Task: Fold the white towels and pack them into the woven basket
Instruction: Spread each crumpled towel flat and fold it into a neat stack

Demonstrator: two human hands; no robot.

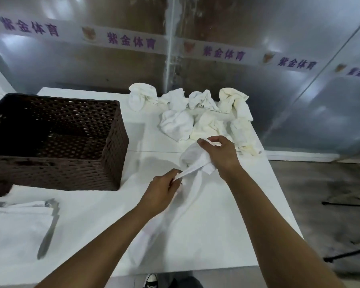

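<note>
A crumpled white towel [192, 157] is held above the white table [216, 235], its lower end trailing down toward the front edge. My right hand [218, 154] grips its bunched upper part. My left hand [162, 192] pinches a stretched edge of the same towel just below and to the left. Several more crumpled white towels [195, 113] lie piled at the back right of the table. The dark brown woven basket [112, 154] stands at the left; the part of its inside that shows holds no towels. A folded white towel [19, 221] lies at the front left.
A translucent wall with purple lettering rises behind the table. The table's right edge drops to a grey floor, where dark tripod legs [345, 254] stand. A shoe [151, 280] shows below the front edge.
</note>
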